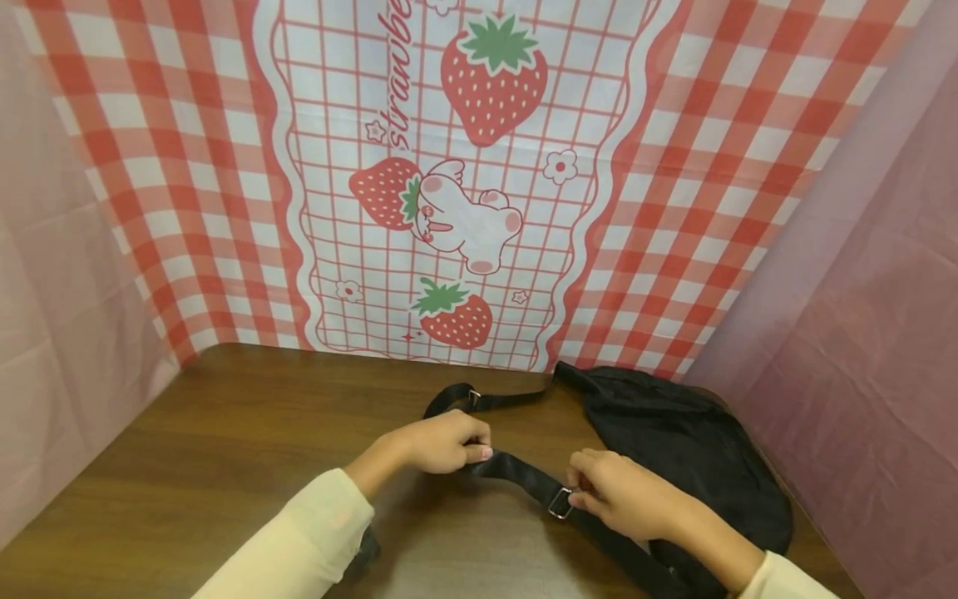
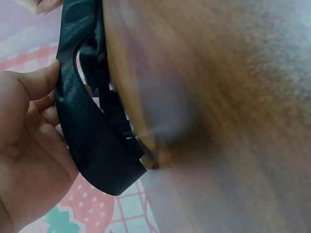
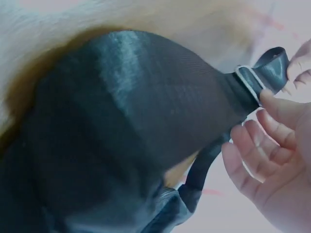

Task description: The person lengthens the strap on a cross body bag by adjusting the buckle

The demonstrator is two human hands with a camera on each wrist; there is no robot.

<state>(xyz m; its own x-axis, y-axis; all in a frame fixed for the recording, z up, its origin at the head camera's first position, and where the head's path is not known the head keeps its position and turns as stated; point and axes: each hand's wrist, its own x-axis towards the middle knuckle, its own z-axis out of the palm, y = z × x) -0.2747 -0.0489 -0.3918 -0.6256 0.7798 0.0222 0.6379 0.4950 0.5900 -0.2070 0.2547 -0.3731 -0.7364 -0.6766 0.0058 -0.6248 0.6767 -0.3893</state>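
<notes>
Two hands work one black strap (image 1: 524, 476) over the table (image 1: 224, 466), and from my remote seat I read the hold as a way to tame something limp. The left hand (image 1: 446, 441) pinches it between thumb and curled fingers; on the left wrist feed the thumb lies flat along the band, which probably stops it twisting. The right hand (image 1: 629, 497) pinches the strap at the edge of the metal buckle (image 1: 560, 503), thumb on top and forefinger beneath, while its other fingers fan out loosely. I take that grip to be chosen because the buckle is the one stiff part there, easy to steady.

Between the hands the strap sags a little, so I judge there is slack rather than a hard pull. The bag (image 1: 703, 449) lies slumped on the right side of the table, partly behind the right forearm; its weight likely anchors the strap's ends. Past the left hand, another length loops round through a second buckle (image 1: 474, 400) and runs to the bag's upper corner, near the checked cloth (image 1: 674, 249). A dark bit shows by the left sleeve (image 1: 299, 532); I can't tell whether it's strap.
</notes>
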